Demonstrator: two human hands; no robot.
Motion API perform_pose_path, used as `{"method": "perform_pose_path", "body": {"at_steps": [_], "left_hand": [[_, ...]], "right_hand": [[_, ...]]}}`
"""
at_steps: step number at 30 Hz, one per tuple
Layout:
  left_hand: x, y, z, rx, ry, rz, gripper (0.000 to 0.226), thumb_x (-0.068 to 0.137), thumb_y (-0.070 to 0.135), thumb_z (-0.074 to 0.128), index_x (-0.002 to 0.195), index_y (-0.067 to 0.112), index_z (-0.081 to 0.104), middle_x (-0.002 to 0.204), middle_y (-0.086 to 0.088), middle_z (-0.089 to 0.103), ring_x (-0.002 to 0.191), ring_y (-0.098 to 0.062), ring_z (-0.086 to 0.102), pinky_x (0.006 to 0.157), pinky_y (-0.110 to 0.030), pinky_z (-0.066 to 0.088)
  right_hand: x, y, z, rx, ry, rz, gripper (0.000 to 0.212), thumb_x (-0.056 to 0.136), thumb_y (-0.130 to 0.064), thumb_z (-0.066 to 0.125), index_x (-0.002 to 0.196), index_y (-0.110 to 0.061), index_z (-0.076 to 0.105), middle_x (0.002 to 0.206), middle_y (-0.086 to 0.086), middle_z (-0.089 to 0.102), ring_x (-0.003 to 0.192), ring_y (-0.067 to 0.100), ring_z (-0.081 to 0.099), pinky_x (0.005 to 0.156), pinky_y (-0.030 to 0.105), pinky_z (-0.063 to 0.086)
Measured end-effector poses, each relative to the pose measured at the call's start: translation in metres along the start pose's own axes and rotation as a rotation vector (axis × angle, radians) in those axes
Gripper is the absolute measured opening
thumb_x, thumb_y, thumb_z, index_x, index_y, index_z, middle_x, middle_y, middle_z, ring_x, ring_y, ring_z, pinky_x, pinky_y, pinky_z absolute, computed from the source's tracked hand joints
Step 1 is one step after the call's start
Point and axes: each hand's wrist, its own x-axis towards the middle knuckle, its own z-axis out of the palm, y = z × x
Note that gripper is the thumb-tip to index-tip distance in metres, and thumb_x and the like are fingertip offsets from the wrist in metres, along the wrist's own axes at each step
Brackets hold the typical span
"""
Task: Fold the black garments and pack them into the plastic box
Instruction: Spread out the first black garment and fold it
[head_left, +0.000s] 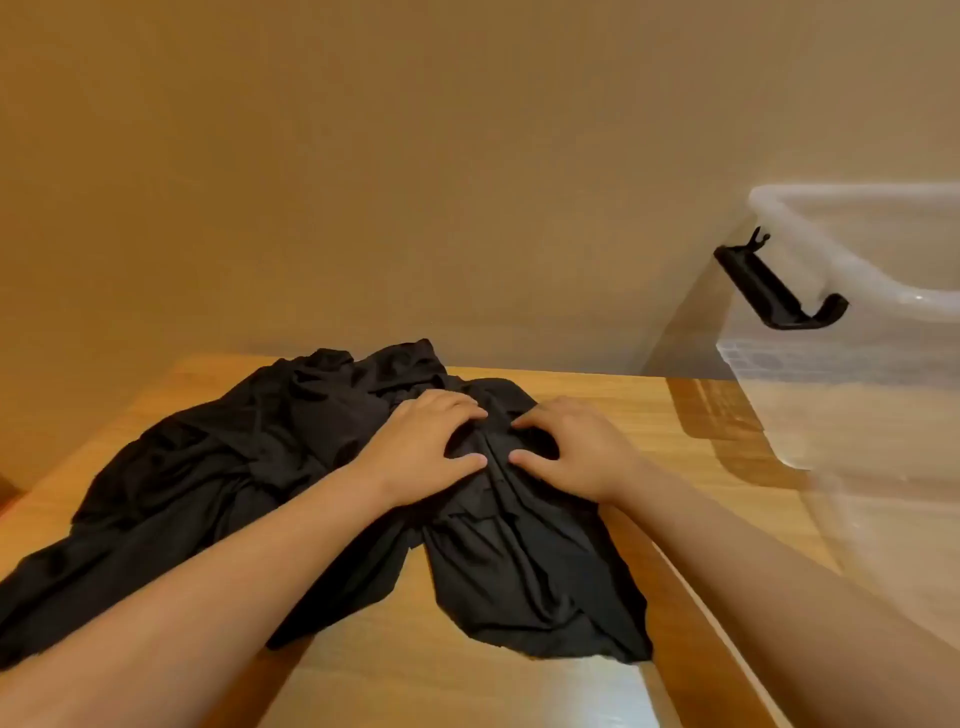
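Note:
A heap of crumpled black garments (218, 467) lies across the wooden table (597, 387), reaching from the back middle to the front left. One black piece (524, 582) spreads toward me at the table's right side. My left hand (423, 447) and my right hand (571, 449) rest side by side on top of this piece, thumbs and fingers curled and pinching the cloth between them. The clear plastic box (852, 260) stands to the right, open at the top, with a black clip handle (774, 286) hanging on its near end.
A plain tan wall (363, 156) rises directly behind the table. The table's right edge runs close beside the box. Bare wood shows at the front middle and at the back right.

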Motion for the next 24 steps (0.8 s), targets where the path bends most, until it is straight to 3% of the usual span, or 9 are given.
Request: {"method": "perform_pose_path", "body": {"at_steps": [5,9,13,15,18,24], "left_hand": [[-0.006,0.013,0.004,-0.024,-0.095,0.026,0.052,0.087,0.047,0.066,0.135,0.032,0.053,0.131,0.015,0.055,0.124,-0.006,0.044,0.109,-0.031,0.029],[-0.008,0.027,-0.007,-0.037,-0.058,0.02,0.004,0.087,0.03,0.069,0.088,0.03,0.064,0.096,0.008,0.065,0.095,-0.01,0.051,0.087,-0.03,0.036],[-0.008,0.032,-0.033,-0.17,-0.016,0.008,0.011,0.086,0.024,0.069,0.08,0.021,0.06,0.088,0.004,0.065,0.086,-0.015,0.06,0.08,-0.033,0.047],[-0.008,0.035,-0.051,-0.24,-0.002,-0.02,0.018,0.089,0.022,0.066,0.079,0.018,0.052,0.082,0.001,0.06,0.076,-0.019,0.056,0.071,-0.031,0.043],[-0.006,0.043,-0.079,-0.322,0.032,-0.046,0.028,0.091,0.018,0.065,0.075,0.019,0.042,0.071,0.004,0.046,0.063,-0.013,0.039,0.06,-0.026,0.032],[0.001,0.063,-0.138,-0.467,0.19,-0.033,0.023,0.091,0.016,0.065,0.079,0.018,0.046,0.07,0.003,0.042,0.06,-0.01,0.036,0.057,-0.021,0.031]], "right_hand": [[-0.023,0.002,0.004,0.009,-0.009,0.045,0.033,0.092,-0.033,0.06,0.124,-0.023,0.061,0.124,-0.004,0.058,0.119,0.015,0.048,0.098,0.031,0.042],[-0.037,-0.003,-0.002,0.004,0.067,0.092,0.01,0.094,-0.024,0.058,0.102,-0.021,0.063,0.104,-0.004,0.06,0.105,0.017,0.051,0.084,0.032,0.046],[-0.04,-0.015,-0.026,0.116,0.162,0.138,0.009,0.096,-0.022,0.056,0.101,-0.02,0.063,0.102,-0.002,0.064,0.097,0.018,0.058,0.08,0.034,0.05],[-0.037,-0.02,-0.044,0.192,0.23,0.164,0.011,0.097,-0.022,0.055,0.103,-0.018,0.063,0.104,0.001,0.067,0.096,0.021,0.061,0.079,0.039,0.052],[-0.031,-0.029,-0.073,0.264,0.305,0.171,0.015,0.099,-0.022,0.052,0.107,-0.013,0.062,0.105,0.006,0.067,0.098,0.023,0.061,0.083,0.041,0.051],[-0.016,-0.037,-0.135,0.409,0.466,0.127,0.018,0.099,-0.02,0.053,0.107,-0.01,0.065,0.102,0.007,0.068,0.095,0.021,0.064,0.086,0.044,0.054]]}}
